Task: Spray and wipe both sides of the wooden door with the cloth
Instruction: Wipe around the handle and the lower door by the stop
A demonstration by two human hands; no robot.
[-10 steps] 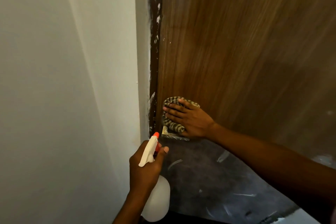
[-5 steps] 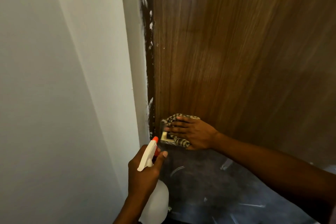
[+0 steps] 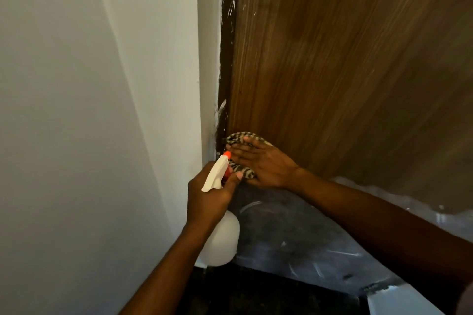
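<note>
The wooden door [image 3: 332, 64] fills the upper right, its brown grain running down to a dark lower panel. A striped cloth [image 3: 242, 170] lies flat against the door near its left edge, low down. My right hand [image 3: 263, 163] presses on the cloth with straight fingers. My left hand [image 3: 208, 197] grips the neck of a white spray bottle [image 3: 220, 238] with an orange nozzle tip, held just below and left of the cloth, thumb beside the trigger.
A white wall [image 3: 89, 110] stands close on the left. A dark door frame strip [image 3: 226, 59] with white paint smears runs between wall and door. The dark lower door panel [image 3: 294, 238] carries white scuffs. A pale floor patch [image 3: 399, 302] shows at the bottom right.
My right hand and the cloth have slid a little lower along the door's left edge. The spray bottle has come up closer to the cloth.
</note>
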